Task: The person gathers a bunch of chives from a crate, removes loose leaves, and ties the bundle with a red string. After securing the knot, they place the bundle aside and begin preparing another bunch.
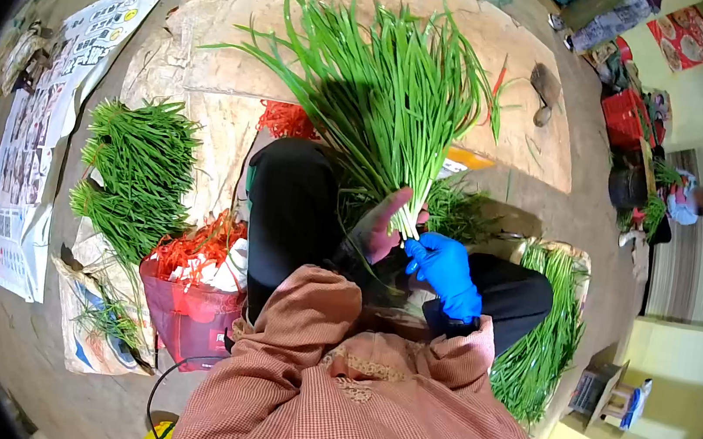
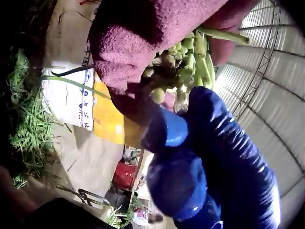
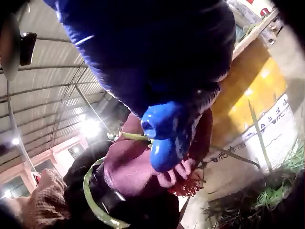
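Observation:
Long green stalks fan out above the lap, their pale lower ends gathered in my left hand, which wears a mauve glove. My right hand, in a blue glove, is at the lower end of the bunch. Cut stalk ends stick out of the mauve glove in the left wrist view, with the blue fingers close beside them. In the right wrist view the curled blue fingertips pinch a stalk against the mauve glove.
Piles of green stalks lie at left and right. A red bag with red strips stands left of the legs. Cardboard covers the floor ahead, with a dark tool on it. A person is at far right.

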`<action>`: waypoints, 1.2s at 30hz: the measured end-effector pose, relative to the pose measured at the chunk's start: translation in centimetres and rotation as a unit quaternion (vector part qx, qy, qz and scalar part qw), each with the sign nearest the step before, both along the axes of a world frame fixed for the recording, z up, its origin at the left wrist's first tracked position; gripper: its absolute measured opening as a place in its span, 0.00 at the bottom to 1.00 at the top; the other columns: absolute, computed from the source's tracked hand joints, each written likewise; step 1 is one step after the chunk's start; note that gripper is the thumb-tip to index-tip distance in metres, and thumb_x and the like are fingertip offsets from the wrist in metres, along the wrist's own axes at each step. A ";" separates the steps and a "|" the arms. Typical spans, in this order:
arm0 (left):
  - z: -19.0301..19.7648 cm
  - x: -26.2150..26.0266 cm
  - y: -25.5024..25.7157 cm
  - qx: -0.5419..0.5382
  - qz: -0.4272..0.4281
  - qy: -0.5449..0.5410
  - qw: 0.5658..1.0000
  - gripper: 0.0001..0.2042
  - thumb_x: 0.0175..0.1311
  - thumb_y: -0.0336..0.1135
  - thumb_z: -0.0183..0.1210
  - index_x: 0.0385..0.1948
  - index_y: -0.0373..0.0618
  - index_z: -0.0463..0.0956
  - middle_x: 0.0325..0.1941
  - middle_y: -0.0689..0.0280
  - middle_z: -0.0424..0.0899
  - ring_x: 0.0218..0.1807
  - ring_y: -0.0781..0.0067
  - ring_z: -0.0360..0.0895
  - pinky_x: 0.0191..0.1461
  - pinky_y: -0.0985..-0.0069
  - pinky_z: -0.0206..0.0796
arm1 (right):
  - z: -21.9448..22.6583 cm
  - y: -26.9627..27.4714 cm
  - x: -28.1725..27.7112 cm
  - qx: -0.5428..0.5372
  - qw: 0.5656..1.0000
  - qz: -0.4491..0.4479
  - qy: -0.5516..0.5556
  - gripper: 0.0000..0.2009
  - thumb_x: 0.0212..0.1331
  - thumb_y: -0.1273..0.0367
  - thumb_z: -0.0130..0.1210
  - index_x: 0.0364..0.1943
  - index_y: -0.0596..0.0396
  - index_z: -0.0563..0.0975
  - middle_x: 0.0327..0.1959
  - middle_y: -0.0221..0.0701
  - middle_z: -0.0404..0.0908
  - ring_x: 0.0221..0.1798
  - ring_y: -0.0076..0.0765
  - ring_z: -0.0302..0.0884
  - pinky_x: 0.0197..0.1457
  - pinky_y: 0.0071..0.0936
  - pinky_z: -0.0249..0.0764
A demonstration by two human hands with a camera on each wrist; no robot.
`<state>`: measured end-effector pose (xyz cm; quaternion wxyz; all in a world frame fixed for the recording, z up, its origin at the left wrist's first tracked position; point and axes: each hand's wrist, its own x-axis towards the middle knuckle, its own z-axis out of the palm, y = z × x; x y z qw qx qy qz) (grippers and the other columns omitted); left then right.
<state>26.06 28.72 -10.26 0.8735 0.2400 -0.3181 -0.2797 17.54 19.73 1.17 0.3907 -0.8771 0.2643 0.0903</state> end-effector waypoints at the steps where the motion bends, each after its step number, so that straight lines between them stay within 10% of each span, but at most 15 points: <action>1: -0.2 -0.1 0.2 0.034 0.000 -0.006 0.999 0.32 0.57 0.24 0.53 0.63 0.50 0.49 0.57 0.53 0.65 0.56 0.57 0.67 0.59 0.62 0.60 | 0.2 0.3 0.5 0.001 1.000 0.004 -0.017 0.10 0.53 0.63 0.56 0.24 0.55 0.78 0.15 0.34 0.77 0.18 0.32 0.76 0.23 0.28 0.69; 3: -0.2 0.4 -0.1 0.057 0.030 -0.055 0.996 0.27 0.57 0.24 0.52 0.61 0.46 0.55 0.56 0.54 0.67 0.54 0.61 0.69 0.57 0.64 0.61 | 0.3 0.6 1.0 -0.002 0.999 0.009 -0.033 0.10 0.54 0.63 0.55 0.23 0.55 0.77 0.14 0.34 0.76 0.18 0.32 0.76 0.23 0.27 0.69; 5: 0.8 0.9 -0.3 0.034 -0.183 0.382 0.905 0.21 0.59 0.29 0.52 0.55 0.42 0.62 0.52 0.56 0.71 0.51 0.64 0.71 0.54 0.68 0.63 | 0.4 0.7 1.1 0.053 0.998 0.019 -0.021 0.10 0.54 0.64 0.55 0.24 0.56 0.77 0.15 0.35 0.76 0.18 0.31 0.76 0.23 0.27 0.69; 9: 2.6 0.3 0.6 0.121 -0.118 0.243 0.955 0.18 0.61 0.41 0.53 0.48 0.40 0.68 0.44 0.60 0.76 0.46 0.68 0.73 0.50 0.71 0.66 | 2.4 -1.1 0.9 0.210 0.973 -0.095 -0.023 0.08 0.54 0.70 0.55 0.27 0.63 0.78 0.19 0.35 0.79 0.18 0.25 0.73 0.22 0.20 0.68; 11: 2.6 0.6 0.2 0.107 -0.171 0.356 0.912 0.17 0.60 0.40 0.53 0.48 0.41 0.69 0.43 0.62 0.76 0.45 0.70 0.74 0.51 0.71 0.66 | 2.6 -2.6 0.6 0.209 0.967 -0.121 -0.074 0.07 0.54 0.72 0.55 0.32 0.64 0.77 0.23 0.36 0.80 0.20 0.24 0.73 0.24 0.19 0.69; 19: 2.8 -0.1 -0.4 0.125 -0.012 0.221 0.967 0.14 0.59 0.30 0.54 0.47 0.39 0.71 0.47 0.63 0.75 0.49 0.74 0.73 0.51 0.75 0.66 | 0.9 -0.7 4.1 -0.126 0.982 0.001 -0.144 0.39 0.37 0.55 0.66 0.56 0.59 0.66 0.35 0.42 0.79 0.36 0.39 0.79 0.43 0.29 0.72; 24: -6.4 -0.4 -3.2 0.242 0.091 0.033 0.965 0.19 0.61 0.29 0.49 0.55 0.41 0.63 0.53 0.62 0.71 0.52 0.70 0.69 0.56 0.73 0.63 | 1.2 0.4 5.4 -0.078 0.992 -0.017 -0.094 0.41 0.36 0.58 0.67 0.57 0.60 0.63 0.39 0.44 0.78 0.39 0.38 0.78 0.44 0.29 0.71; 25: -4.0 0.2 -2.6 0.284 0.098 -0.060 0.952 0.18 0.64 0.30 0.44 0.56 0.40 0.61 0.56 0.59 0.68 0.56 0.68 0.66 0.58 0.71 0.62 | 1.3 0.5 5.5 -0.059 0.995 -0.013 -0.082 0.41 0.37 0.61 0.67 0.58 0.62 0.62 0.42 0.45 0.77 0.41 0.35 0.77 0.46 0.27 0.71; 26: -1.3 0.2 -2.7 0.033 -0.083 0.242 0.966 0.19 0.62 0.32 0.49 0.55 0.39 0.62 0.54 0.58 0.70 0.54 0.68 0.68 0.56 0.70 0.62 | -0.5 0.0 5.2 -0.050 0.990 -0.022 -0.132 0.33 0.41 0.64 0.66 0.54 0.61 0.67 0.36 0.40 0.80 0.36 0.27 0.76 0.42 0.25 0.71; 27: 2.7 0.4 -1.7 0.036 -0.084 0.236 0.968 0.19 0.62 0.32 0.49 0.55 0.39 0.62 0.54 0.58 0.70 0.54 0.68 0.68 0.56 0.70 0.62 | -1.4 -0.7 5.2 -0.048 0.989 -0.024 -0.138 0.33 0.41 0.64 0.66 0.54 0.61 0.67 0.36 0.40 0.80 0.36 0.27 0.76 0.42 0.25 0.71; 28: 5.8 0.4 -0.9 0.313 -0.033 0.041 0.948 0.22 0.59 0.34 0.53 0.55 0.39 0.62 0.52 0.57 0.71 0.53 0.68 0.68 0.57 0.71 0.61 | -1.8 -1.2 5.2 0.063 0.983 -0.078 -0.152 0.28 0.42 0.62 0.65 0.49 0.59 0.71 0.33 0.38 0.81 0.33 0.27 0.76 0.39 0.26 0.72; 29: 7.3 0.4 -0.6 0.553 0.022 -0.160 0.817 0.25 0.56 0.35 0.57 0.55 0.39 0.61 0.50 0.56 0.72 0.52 0.68 0.69 0.57 0.71 0.60 | -2.3 -1.8 4.9 0.173 0.962 -0.132 -0.164 0.23 0.43 0.61 0.64 0.45 0.58 0.75 0.30 0.35 0.81 0.30 0.26 0.77 0.36 0.27 0.72; 33: 8.1 0.0 -0.5 0.413 0.091 -0.251 0.871 0.31 0.52 0.38 0.60 0.57 0.40 0.57 0.40 0.62 0.75 0.46 0.73 0.70 0.51 0.75 0.62 | -2.5 -4.1 3.7 0.184 0.938 -0.187 -0.227 0.16 0.52 0.62 0.59 0.37 0.62 0.78 0.29 0.30 0.81 0.29 0.20 0.72 0.34 0.24 0.69; 36: 9.2 0.4 0.1 0.353 -0.029 -0.082 0.932 0.31 0.52 0.39 0.61 0.57 0.42 0.56 0.44 0.68 0.72 0.44 0.78 0.67 0.47 0.80 0.63 | -3.1 -5.2 3.3 0.208 0.923 -0.214 -0.242 0.15 0.54 0.63 0.57 0.36 0.64 0.78 0.28 0.26 0.79 0.29 0.18 0.70 0.34 0.23 0.68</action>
